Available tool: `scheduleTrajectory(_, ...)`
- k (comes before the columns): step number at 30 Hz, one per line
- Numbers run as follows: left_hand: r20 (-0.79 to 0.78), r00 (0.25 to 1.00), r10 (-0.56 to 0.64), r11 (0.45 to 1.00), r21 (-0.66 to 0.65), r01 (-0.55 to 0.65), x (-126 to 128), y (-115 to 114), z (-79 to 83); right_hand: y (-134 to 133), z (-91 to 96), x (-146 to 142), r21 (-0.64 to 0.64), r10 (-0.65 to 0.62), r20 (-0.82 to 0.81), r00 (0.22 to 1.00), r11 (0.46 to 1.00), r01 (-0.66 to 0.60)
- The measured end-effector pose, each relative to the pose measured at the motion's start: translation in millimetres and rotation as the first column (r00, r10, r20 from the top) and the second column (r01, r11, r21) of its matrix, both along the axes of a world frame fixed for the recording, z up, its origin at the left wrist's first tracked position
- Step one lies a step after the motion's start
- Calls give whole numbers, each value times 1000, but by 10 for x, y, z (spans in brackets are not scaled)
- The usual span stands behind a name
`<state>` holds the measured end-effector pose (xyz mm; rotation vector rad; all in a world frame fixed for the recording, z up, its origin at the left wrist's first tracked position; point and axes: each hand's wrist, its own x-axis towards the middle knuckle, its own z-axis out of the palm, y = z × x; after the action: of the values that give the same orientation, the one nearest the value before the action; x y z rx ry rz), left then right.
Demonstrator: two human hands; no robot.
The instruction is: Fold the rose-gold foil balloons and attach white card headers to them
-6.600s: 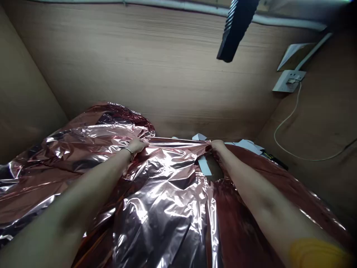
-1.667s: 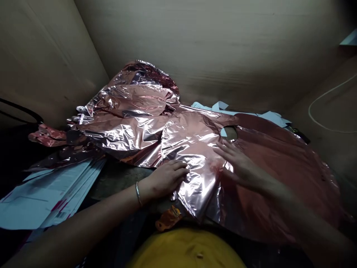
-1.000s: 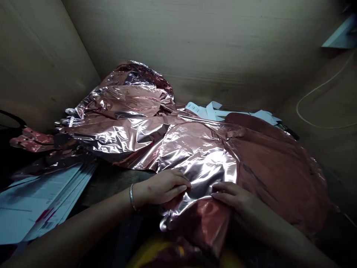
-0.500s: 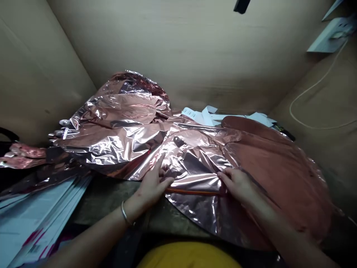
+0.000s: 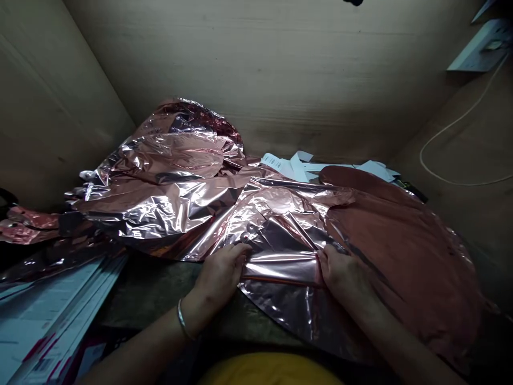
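Observation:
A flat, uninflated rose-gold foil balloon [image 5: 284,235] lies in front of me, its near part folded over into a straight band. My left hand [image 5: 222,275] is closed on the left end of that band, thumb on top. At the band's right end my right hand [image 5: 342,275] grips the foil, with its fingertips curled partly out of sight. Below the fold, a darker rounded flap of foil [image 5: 300,313] hangs toward me. A smooth, matt-looking foil sheet [image 5: 404,256] spreads out on the right, partly beneath my right forearm.
More crumpled foil balloons [image 5: 172,155] are heaped at the back left. White paper strips [image 5: 292,166] lie along the back wall. A stack of printed white sheets [image 5: 52,321] sits at the lower left. On the right wall, a white socket [image 5: 476,51] has a thin cable [image 5: 425,155] hanging from it.
My left hand has gone from spread fingers on the foil to a closed grip at the fold. The right hand has tightened on its end. The picture has become darker.

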<state>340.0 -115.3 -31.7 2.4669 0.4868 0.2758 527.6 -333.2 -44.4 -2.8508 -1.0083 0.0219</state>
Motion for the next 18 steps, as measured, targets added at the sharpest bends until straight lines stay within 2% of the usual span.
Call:
scheduleTrajectory(2, -18, 1000, -8, 1000, 30, 8, 3, -2, 2, -19, 65, 32, 38, -6, -99, 995, 999, 10)
scheduleTrajectory(5, -2, 1000, -22, 999, 38, 22, -5, -7, -2, -96, 150, 59, 145, 70, -292, 954, 989, -28)
scheduleTrajectory(8, 9, 1000, -24, 999, 36, 24, -23, -12, -11, -181, 182, 26, 209, 133, -353, 926, 976, -60)
scheduleTrajectory(14, 108, 993, -49, 997, 59, 43, -67, -2, -63, -225, 95, -67, 249, 75, -104, 992, 967, -47)
scheduleTrajectory(18, 107, 992, -60, 998, 19, 58, -62, -12, -66, -212, -3, -41, 277, 78, 61, 995, 956, -92)
